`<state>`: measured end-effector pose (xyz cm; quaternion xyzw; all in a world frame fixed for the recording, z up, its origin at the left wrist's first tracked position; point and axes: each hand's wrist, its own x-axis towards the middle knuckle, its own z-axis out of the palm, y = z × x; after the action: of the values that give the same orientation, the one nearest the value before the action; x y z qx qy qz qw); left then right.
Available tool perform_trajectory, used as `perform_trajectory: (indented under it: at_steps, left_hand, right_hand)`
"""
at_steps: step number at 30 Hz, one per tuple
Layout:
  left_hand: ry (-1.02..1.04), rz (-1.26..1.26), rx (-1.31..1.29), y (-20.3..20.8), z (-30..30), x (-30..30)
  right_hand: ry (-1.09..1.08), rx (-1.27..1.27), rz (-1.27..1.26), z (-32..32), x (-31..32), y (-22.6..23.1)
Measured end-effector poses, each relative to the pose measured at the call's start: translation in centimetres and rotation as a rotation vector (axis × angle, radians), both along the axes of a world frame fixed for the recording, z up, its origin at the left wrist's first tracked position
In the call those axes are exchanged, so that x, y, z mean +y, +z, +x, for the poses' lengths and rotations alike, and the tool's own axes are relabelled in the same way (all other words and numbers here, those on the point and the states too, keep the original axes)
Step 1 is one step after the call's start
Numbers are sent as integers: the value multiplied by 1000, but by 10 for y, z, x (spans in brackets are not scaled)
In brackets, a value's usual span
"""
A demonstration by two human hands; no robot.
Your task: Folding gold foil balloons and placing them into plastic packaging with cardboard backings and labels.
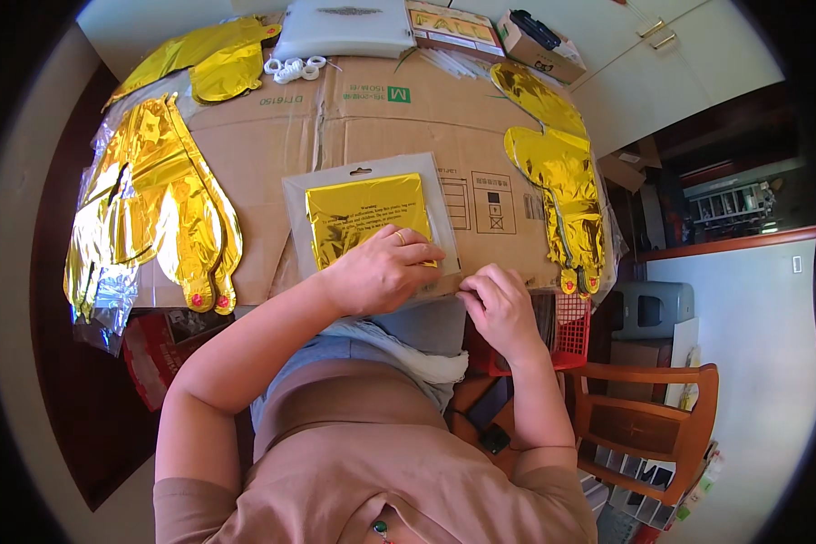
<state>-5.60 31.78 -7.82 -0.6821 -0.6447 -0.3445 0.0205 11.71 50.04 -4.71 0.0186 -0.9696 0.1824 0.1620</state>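
A clear flat plastic bag (pixel 295 213) with a hang hole lies on the cardboard-covered table in front of me. Inside it is a folded gold foil balloon (pixel 372 195) with dark print. My left hand (pixel 381 272), a ring on one finger, is closed over the bag's lower right part, its fingers bent against the plastic. Just right of it, my right hand (pixel 500 308) is pinched at the table's near edge, by the bag's lower corner. What its fingertips hold, if anything, is too small to make out.
Flat gold foil balloons (pixel 145 195) lie at the left, with another gold balloon (pixel 558 172) at the right. White tape rolls (pixel 295 68), a pale case (pixel 344 27) and boxes (pixel 539 50) stand along the back. A wooden chair (pixel 644 417) and red basket (pixel 571 335) are at the right.
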Motion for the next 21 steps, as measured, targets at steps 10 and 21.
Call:
perform_trajectory:
  at_steps: [10, 21]
  left_hand:
    - [-28, -10, -25, 1, -1, -1]
    - [-14, 6, 4, 0, -1, -1]
  right_hand:
    - [20, -92, -21, 5, -3, 2]
    - [21, -26, 34, -4, 3, 1]
